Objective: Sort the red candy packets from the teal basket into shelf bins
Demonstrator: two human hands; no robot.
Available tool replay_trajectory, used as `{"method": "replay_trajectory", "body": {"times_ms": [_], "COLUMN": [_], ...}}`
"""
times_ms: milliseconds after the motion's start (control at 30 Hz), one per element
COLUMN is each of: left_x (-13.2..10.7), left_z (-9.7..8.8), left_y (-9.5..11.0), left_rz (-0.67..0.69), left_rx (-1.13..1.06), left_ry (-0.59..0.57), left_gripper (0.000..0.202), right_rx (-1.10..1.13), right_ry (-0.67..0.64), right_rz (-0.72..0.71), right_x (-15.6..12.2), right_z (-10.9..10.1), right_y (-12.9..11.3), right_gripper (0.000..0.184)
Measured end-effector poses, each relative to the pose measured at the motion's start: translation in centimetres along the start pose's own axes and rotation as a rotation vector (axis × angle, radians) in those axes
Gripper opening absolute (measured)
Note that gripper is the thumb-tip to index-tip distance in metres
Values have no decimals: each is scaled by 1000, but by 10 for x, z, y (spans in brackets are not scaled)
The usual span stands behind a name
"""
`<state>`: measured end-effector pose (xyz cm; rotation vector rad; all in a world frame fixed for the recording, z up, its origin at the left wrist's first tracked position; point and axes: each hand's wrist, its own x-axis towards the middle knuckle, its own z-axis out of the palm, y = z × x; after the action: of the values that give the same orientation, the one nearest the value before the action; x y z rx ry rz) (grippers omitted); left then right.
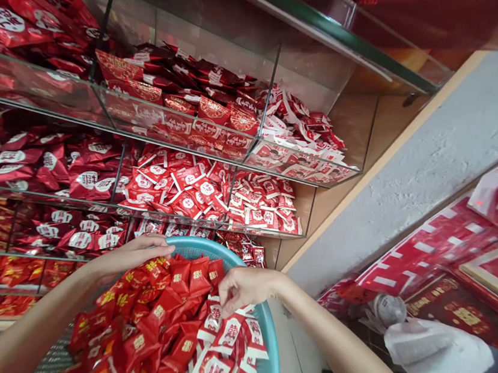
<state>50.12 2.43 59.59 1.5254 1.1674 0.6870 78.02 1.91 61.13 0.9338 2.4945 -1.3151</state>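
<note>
Red-and-white packets [229,344] lie in a heap in the right part of a blue-green basket [272,359], which is near the person, low in the head view. The left part of the basket is full of red packets with gold marks [156,314]. The right hand [248,289] is over the heap, and its fingertips are drawn together and pinch the upper edge of the top packet [213,320]. The left hand [136,255] is open, with the fingers stretched out. It rests flat on the red packets at the far left rim of the basket and grips nothing. Behind the basket stand glass shelves [183,127] with many compartments, all filled with more red packets. To the right of the shelves is a grey wall [438,155]. A white plastic bag [437,355] lies at the near right, well apart from the basket.
</note>
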Motion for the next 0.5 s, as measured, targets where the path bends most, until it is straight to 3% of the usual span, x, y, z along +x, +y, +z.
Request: {"method": "replay_trajectory", "body": {"times_ms": [333,500], "left_x": [2,1], "left_z": [0,1], "left_y": [1,3], "left_rz": [12,16], "left_rx": [62,55], "left_ry": [-15,-24], "left_gripper": [37,37], "right_rx": [67,-42], "right_ry": [111,371], "right_rz": [65,11], "right_x": [-9,-36], "right_z": [0,-28], "right_y": [6,-8], "right_gripper": [37,24]}}
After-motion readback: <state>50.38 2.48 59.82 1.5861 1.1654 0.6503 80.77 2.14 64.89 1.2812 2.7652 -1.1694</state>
